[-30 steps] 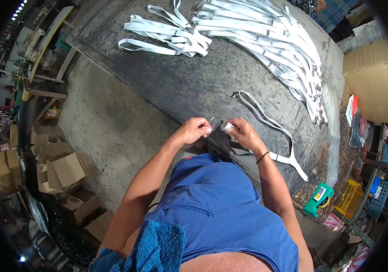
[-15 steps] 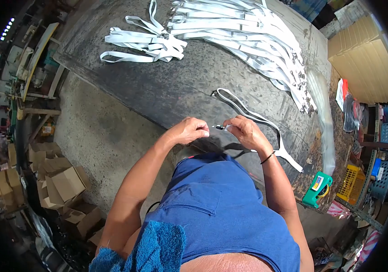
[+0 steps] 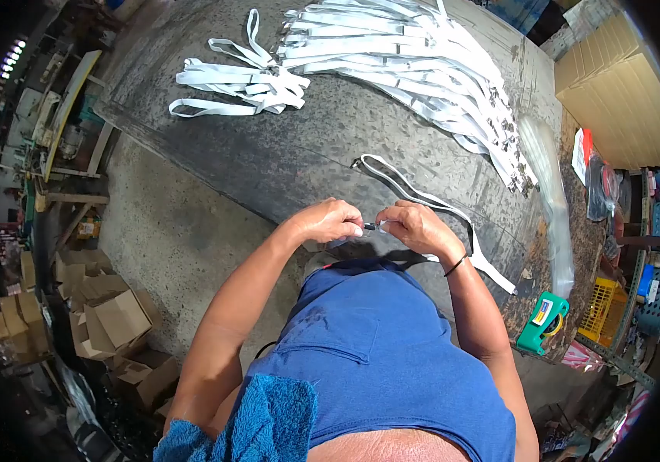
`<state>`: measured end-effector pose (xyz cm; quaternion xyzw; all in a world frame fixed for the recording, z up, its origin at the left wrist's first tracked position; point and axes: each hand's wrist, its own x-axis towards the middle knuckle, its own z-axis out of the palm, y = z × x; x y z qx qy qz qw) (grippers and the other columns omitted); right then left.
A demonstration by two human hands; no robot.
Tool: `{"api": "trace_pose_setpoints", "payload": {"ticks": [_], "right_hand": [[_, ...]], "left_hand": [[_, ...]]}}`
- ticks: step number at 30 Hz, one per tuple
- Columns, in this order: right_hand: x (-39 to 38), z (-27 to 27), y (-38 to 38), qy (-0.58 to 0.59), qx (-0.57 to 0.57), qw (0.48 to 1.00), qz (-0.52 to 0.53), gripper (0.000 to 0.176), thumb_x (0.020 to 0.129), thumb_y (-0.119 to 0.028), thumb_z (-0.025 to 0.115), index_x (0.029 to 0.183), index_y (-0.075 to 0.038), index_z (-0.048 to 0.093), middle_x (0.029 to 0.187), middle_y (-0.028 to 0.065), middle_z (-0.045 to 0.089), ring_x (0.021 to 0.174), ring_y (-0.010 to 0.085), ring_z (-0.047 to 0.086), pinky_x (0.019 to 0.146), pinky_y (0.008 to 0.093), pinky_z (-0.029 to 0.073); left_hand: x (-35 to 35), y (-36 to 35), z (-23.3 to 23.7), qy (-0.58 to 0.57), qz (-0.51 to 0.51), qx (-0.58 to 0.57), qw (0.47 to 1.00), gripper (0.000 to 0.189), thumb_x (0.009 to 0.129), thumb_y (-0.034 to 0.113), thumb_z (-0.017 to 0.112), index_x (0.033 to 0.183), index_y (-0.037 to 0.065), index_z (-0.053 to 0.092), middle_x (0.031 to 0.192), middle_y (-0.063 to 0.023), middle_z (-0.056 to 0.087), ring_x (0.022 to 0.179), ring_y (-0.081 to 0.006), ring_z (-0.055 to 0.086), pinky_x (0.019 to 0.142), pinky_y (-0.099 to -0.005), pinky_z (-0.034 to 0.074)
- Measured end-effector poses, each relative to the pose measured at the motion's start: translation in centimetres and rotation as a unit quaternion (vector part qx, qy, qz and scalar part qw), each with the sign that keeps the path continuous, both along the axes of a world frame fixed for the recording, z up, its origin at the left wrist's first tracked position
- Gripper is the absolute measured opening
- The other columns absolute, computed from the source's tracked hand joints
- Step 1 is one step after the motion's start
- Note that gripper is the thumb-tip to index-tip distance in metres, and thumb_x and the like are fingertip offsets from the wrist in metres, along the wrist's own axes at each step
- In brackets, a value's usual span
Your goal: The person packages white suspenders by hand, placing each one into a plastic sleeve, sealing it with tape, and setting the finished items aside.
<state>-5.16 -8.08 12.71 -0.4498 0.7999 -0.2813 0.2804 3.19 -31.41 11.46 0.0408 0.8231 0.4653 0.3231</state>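
My left hand [image 3: 333, 221] and my right hand [image 3: 416, 226] meet above the near edge of the table, thumbs and fingers pinched. Between them is a small black clip [image 3: 370, 226] with a bit of silver, its exact form too small to make out. The left fingertips close on its left end, the right fingers on its other end. Just beyond my right hand lies a white lanyard [image 3: 408, 182] with a dark end fitting, looping towards the right wrist. Its flat white end [image 3: 495, 276] rests on the table beside that wrist.
A big pile of white lanyards [image 3: 391, 58] with metal hooks covers the far table [image 3: 268, 165]; a smaller bunch [image 3: 241, 86] lies left of it. Clear plastic sleeves [image 3: 549, 204], a green tape dispenser [image 3: 542, 323] and a large carton [image 3: 615, 108] are at right. Cardboard boxes [image 3: 118, 316] stand lower left.
My left hand has moved right, and its fingertips have closed on the near end of the black clip. My right hand keeps its pinch. The view has shifted slightly.
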Motion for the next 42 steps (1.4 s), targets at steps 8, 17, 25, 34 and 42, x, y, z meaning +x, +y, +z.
{"api": "trace_pose_setpoints", "payload": {"ticks": [8,17,25,34,42], "right_hand": [[-0.1,-0.1,-0.3,-0.095,-0.006,0.993,-0.070,0.028,0.083,-0.013,0.072,0.109,-0.005,0.065,0.085,0.0098,0.065,0.080,0.0248,0.064,0.072,0.0370,0.050],[0.1,0.3,-0.3,-0.171,-0.036,0.978,-0.115,0.035,0.083,-0.015,0.074,0.113,-0.004,0.062,0.082,0.0115,0.067,0.078,0.0236,0.065,0.070,0.0369,0.049],[0.2,-1.1,1.9,-0.181,0.012,0.975,-0.125,0.025,0.088,-0.022,0.069,0.097,0.001,0.067,0.079,0.0125,0.068,0.076,0.0232,0.065,0.070,0.0376,0.049],[0.7,-0.5,2.6,-0.149,0.060,0.981,-0.106,0.026,0.089,-0.023,0.067,0.102,-0.001,0.068,0.087,0.0185,0.070,0.083,0.0338,0.068,0.071,0.0420,0.050],[1.6,-0.8,2.7,-0.138,0.004,0.985,-0.108,0.025,0.089,-0.021,0.068,0.104,-0.001,0.067,0.078,0.0140,0.066,0.071,0.0232,0.063,0.065,0.0386,0.048]], "left_hand": [[-0.1,0.6,-1.6,-0.019,0.007,0.123,0.992,0.028,0.092,0.025,0.062,0.100,-0.001,0.068,0.086,-0.0073,0.071,0.078,-0.0134,0.067,0.072,-0.0309,0.053],[-0.8,1.0,-2.8,-0.046,0.015,0.168,0.985,0.028,0.097,0.026,0.059,0.100,0.000,0.068,0.086,-0.0038,0.070,0.079,-0.0110,0.065,0.071,-0.0284,0.053],[-1.2,1.1,-1.6,-0.059,-0.018,0.134,0.989,0.025,0.094,0.021,0.061,0.103,-0.001,0.067,0.086,-0.0033,0.070,0.079,-0.0106,0.065,0.073,-0.0285,0.053],[-1.0,1.7,-1.8,-0.080,-0.028,0.113,0.990,0.027,0.093,0.021,0.060,0.106,-0.001,0.067,0.085,-0.0042,0.069,0.077,-0.0121,0.064,0.073,-0.0293,0.052],[-1.1,2.4,-2.4,-0.072,-0.004,0.123,0.990,0.025,0.092,0.022,0.062,0.100,-0.001,0.067,0.083,-0.0047,0.069,0.074,-0.0126,0.066,0.068,-0.0290,0.054]]}}
